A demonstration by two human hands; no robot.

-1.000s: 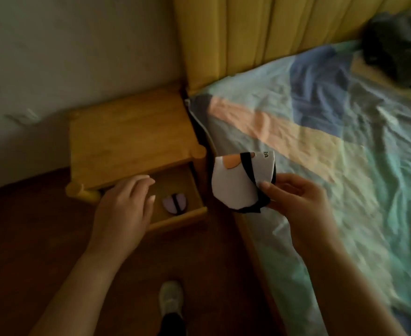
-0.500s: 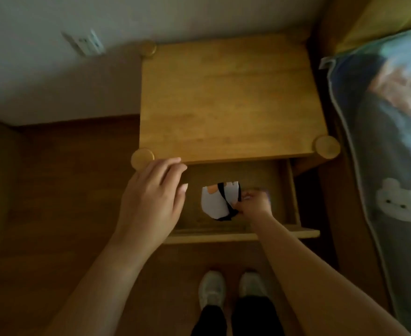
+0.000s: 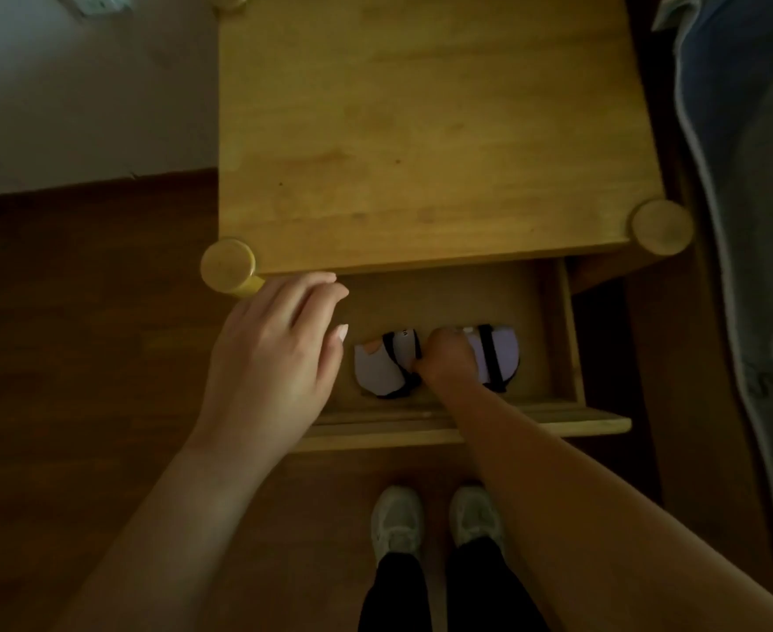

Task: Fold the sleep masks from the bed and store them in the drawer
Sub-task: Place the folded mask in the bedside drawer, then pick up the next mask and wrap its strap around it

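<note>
View: one head camera, worn by the person, wide-angle.
Direction: it looks almost straight down, from above the nightstand (image 3: 421,130).
Nearness: the camera is close; both forearms fill the lower part of the picture.
Centre: the open drawer (image 3: 553,339) lies in the middle, with the left hand (image 3: 275,353) and right hand (image 3: 448,362) at it.
Bottom edge: the person's shoes (image 3: 396,522) on the floor (image 3: 79,335).
Right edge: a strip of the bed (image 3: 749,175).
Top left: a piece of the wall (image 3: 79,84).
Shared part: none, there is only one view.
</note>
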